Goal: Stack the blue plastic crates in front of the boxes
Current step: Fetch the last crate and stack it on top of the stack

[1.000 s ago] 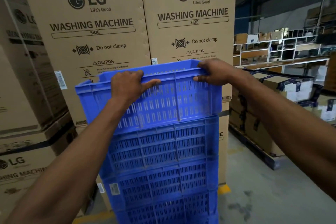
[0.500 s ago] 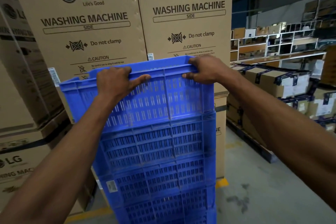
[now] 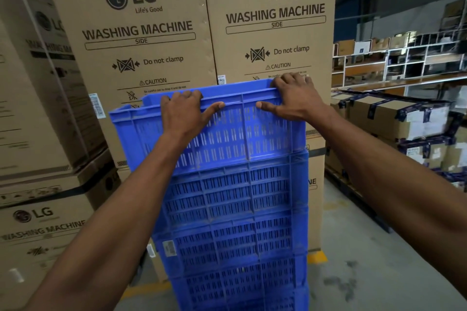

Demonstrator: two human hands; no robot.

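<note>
1. Two bare forearms enter from the lower corners and converge on the rim of the top blue crate.
2. Left hand: fingers curled over the near top rim, thumb stretched right along the rim's outer face. Grips the crate.
3. Right hand: fingers hooked over the rim at the near right corner, thumb pointing left along the outer face toward the left thumb. Also grips the crate. The two thumbs are near each other but apart.
4. The held crate sits askew: its left end juts out past the stack, its right end about flush with it. Whether it is fully seated on the crate beneath cannot be told, since its lower edge is blurred.
5. Directly below the grip: stack of blue crates, slotted walls, running down out of view. A small label on the left of one lower crate.
6. Just behind the grip: tall cardboard boxes printed "LG WASHING MACHINE SIDE", "Do not clamp", stacked on more boxes of the same kind.
7. Left of the grip: further LG boxes, some strapped.
8. Right of the grip, lower: grey concrete floor, a yellow marking at the box base.
9. Right and farther: taped cartons on a pallet.
10. Farthest, right: shelving with mixed goods.
</note>
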